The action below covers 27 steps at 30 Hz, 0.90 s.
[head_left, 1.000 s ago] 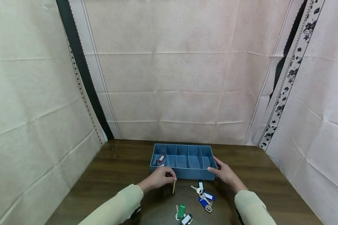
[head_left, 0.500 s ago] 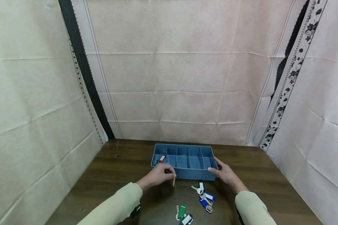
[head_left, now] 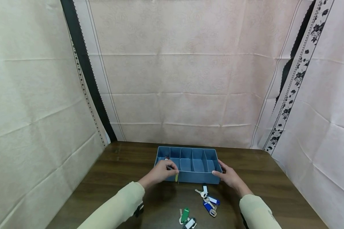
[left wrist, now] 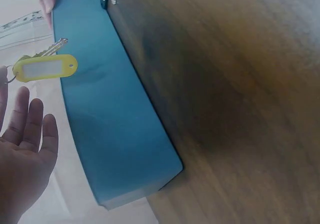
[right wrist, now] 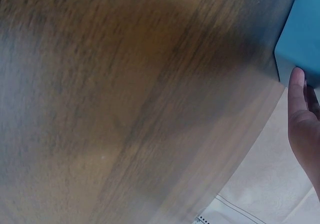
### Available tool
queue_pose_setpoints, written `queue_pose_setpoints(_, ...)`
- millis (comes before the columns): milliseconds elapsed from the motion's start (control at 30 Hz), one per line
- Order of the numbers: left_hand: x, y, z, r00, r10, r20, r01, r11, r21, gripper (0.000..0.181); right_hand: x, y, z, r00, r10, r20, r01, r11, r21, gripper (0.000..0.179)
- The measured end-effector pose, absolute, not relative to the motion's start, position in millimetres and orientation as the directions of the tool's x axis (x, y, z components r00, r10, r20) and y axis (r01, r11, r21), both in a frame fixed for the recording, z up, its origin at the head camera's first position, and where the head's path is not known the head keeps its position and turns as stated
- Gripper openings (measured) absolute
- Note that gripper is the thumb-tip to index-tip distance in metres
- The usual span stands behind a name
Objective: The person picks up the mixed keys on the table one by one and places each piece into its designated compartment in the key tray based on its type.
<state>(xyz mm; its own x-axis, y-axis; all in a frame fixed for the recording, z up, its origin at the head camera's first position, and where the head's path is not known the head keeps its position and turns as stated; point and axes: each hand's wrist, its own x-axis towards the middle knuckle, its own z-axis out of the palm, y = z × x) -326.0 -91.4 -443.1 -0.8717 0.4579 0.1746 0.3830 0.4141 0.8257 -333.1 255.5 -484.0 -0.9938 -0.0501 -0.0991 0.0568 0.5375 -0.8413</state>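
In the head view my left hand (head_left: 161,171) is over the front left corner of a blue divided box (head_left: 199,177). It pinches the ring of a key with a yellow key tag (left wrist: 47,67), which hangs against the box's front wall in the head view. The tag has a white label, and a metal key (left wrist: 55,47) shows beside it in the left wrist view. My right hand (head_left: 230,176) grips the box's right end, thumb (right wrist: 297,78) against its wall. A red key tag (head_left: 167,158) in the leftmost compartment is mostly hidden by my left hand.
On the wooden table (head_left: 117,178) before the box lie keys with blue tags (head_left: 208,206). Nearer to me are keys with a green tag (head_left: 184,215) and a dark tag (head_left: 190,223). Pale cloth (head_left: 172,73) hangs behind and at both sides.
My left hand has risen and moved slightly forward with the yellow-tagged key, from in front of the box to its front edge, now covering more of the left compartment. The right hand stays put.
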Motion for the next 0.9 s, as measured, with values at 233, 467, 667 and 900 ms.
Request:
queue_pose_setpoints(233, -332.0, -91.5, -433.6, -0.881, 0.43, 0.199, 0.389, 0.416, 0.822, 0.006, -333.4, 255.9, -484.6, -0.994, -0.053, -0.092, 0.049, 0.54, -0.84, 0.101)
queue_pose_setpoints(467, -342.7, -91.9, -428.1, -0.893, 0.399, 0.207, 0.377, 0.413, 0.829, 0.006, -334.2, 256.6, -485.7, -0.994, -0.053, -0.091, 0.047, 0.542, -0.839, 0.101)
queue_pose_setpoints(667, -351.5, -91.2, -423.9, -0.91, 0.36, 0.204, 0.353, 0.418, 0.837, 0.007, -334.8, 256.4, -485.2, -0.994, -0.049, -0.099, 0.057, 0.548, -0.834, 0.102)
queue_pose_setpoints(900, -361.8, -86.3, -420.8, -0.94, 0.289, 0.18, 0.296, 0.434, 0.851, 0.009, -336.2, 255.6, -485.5, -0.994, -0.046, -0.099, 0.057, 0.547, -0.835, 0.1)
